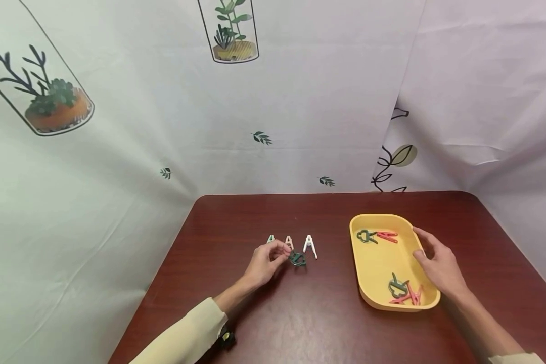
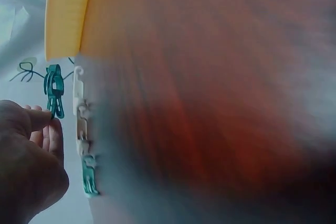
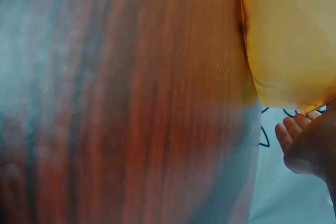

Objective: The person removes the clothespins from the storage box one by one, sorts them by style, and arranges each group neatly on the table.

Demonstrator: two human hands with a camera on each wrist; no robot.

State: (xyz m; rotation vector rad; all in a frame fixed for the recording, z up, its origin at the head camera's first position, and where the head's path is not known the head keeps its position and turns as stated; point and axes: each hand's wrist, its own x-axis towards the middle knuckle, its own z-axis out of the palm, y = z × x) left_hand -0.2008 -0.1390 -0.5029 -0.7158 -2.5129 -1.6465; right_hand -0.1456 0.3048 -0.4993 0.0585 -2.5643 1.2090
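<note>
Between thumb and fingers my left hand (image 1: 263, 264) pinches a dark green clip (image 1: 297, 259), raised off the table in the left wrist view. Just beyond it stand a white clothespin (image 1: 309, 245), a peach clothespin (image 1: 289, 242) and a light green clothespin (image 1: 270, 238), the last partly hidden by the hand. My right hand (image 1: 442, 267) grips the right rim of a yellow tray (image 1: 377, 260), thumb over the inside and fingers outside. Inside the tray, a green clip (image 1: 366, 236) and a red clothespin (image 1: 387, 236) lie at the far end. Another green clip (image 1: 397, 288) lies near red clothespins (image 1: 415, 294) at the near end.
The dark red-brown table (image 1: 323, 323) has rounded far corners. Behind it hangs a pale cloth (image 1: 300, 101) printed with plants. A small black object (image 1: 227, 337) shows beside the left sleeve.
</note>
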